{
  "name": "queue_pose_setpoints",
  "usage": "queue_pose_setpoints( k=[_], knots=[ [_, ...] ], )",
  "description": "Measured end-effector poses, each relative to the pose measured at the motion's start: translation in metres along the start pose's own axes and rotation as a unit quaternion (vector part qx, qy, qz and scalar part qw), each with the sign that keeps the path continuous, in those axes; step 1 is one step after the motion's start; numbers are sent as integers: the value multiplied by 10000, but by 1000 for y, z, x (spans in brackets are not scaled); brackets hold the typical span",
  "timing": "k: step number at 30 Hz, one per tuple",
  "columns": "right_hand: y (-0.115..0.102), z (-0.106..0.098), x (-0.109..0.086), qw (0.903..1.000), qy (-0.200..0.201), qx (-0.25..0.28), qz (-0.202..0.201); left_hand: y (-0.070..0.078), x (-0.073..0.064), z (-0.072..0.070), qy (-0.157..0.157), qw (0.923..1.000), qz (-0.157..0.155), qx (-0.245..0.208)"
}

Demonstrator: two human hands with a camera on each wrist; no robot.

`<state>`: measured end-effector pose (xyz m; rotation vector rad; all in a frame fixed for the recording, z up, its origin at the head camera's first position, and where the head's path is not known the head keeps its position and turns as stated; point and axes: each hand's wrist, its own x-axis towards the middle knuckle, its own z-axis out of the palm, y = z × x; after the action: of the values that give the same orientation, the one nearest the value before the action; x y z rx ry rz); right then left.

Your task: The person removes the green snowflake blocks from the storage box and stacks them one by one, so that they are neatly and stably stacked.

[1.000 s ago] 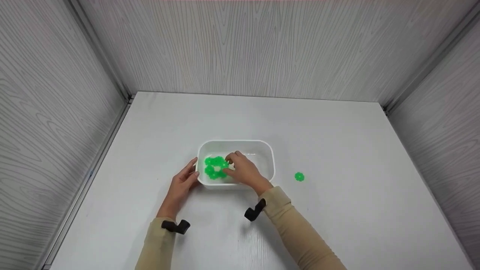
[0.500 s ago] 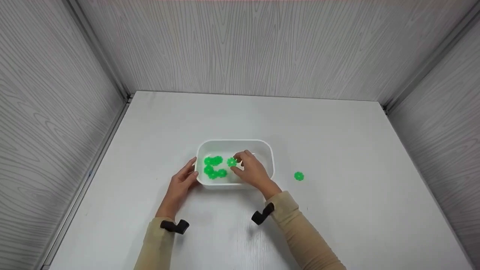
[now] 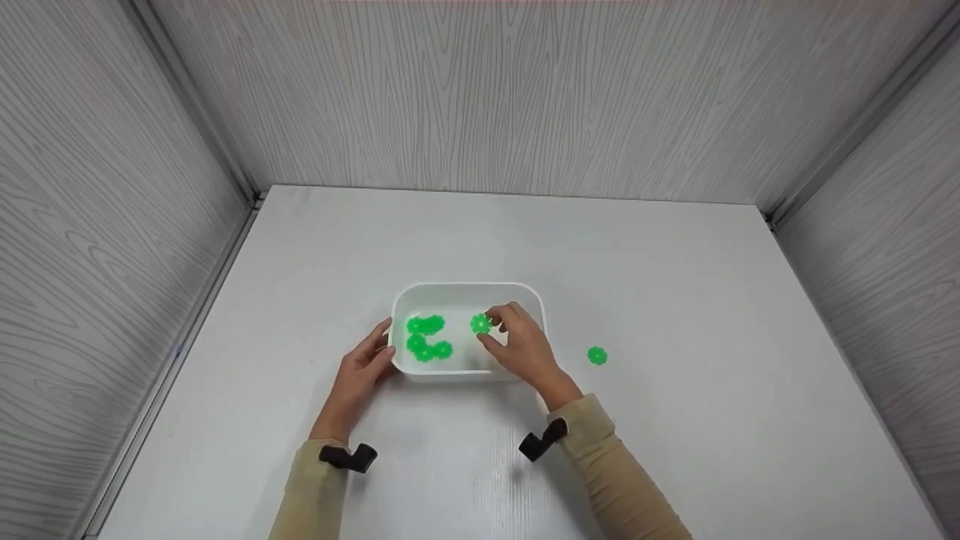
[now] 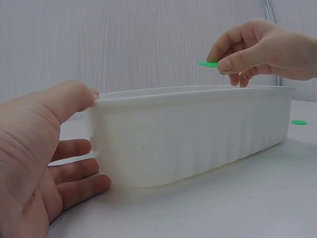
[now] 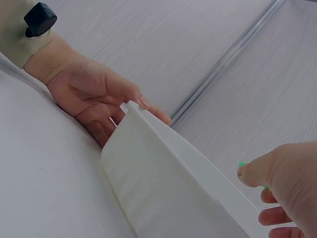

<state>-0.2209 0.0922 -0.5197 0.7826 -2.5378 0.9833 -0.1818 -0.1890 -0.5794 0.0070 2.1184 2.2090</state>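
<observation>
Several flat green flower-shaped pieces (image 3: 426, 350) lie in the left part of a white plastic tub (image 3: 466, 373). My right hand (image 3: 525, 347) pinches a single green flower-shaped piece (image 3: 481, 323) between thumb and fingers. In the left wrist view, that pinched piece (image 4: 208, 64) is above the tub's rim. At the tub's left end, my left hand (image 3: 362, 369) touches the outside, its thumb at the rim and its fingers loosely extended along the wall. From the right wrist, the piece is mostly hidden behind my right thumb (image 5: 257, 171).
Another green flower-shaped piece (image 3: 597, 355) lies on the white table (image 3: 697, 420), right of the tub. Grey wood-grain panels (image 3: 480, 97) stand behind the table and on both sides.
My right hand has drawn one green piece away from the group and carried it to the right above the tub. My left hand has stayed at the tub's left end.
</observation>
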Motion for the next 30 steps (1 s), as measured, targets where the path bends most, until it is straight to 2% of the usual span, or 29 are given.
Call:
queue_pose_setpoints(
  k=[8, 11, 14, 20, 30],
  knots=[
    [6, -16, -4, 9994, 337, -47, -98, 0, -1, 0, -48, 9997, 105, -198],
    [9, -22, -7, 9989, 445, 13, -114, 10, -4, 2, -165, 9997, 50, -189],
    [12, -26, -11, 9984, 563, 31, -90, 13, -5, 2, -267, 9994, -28, -211],
    [21, -33, -19, 9955, 930, -138, -84, -1, 0, 0, -212, 9995, -54, -248],
    [34, -44, -34, 9892, 1453, -208, 51, -1, -1, 2, -120, 9997, 169, -158]
  ],
)
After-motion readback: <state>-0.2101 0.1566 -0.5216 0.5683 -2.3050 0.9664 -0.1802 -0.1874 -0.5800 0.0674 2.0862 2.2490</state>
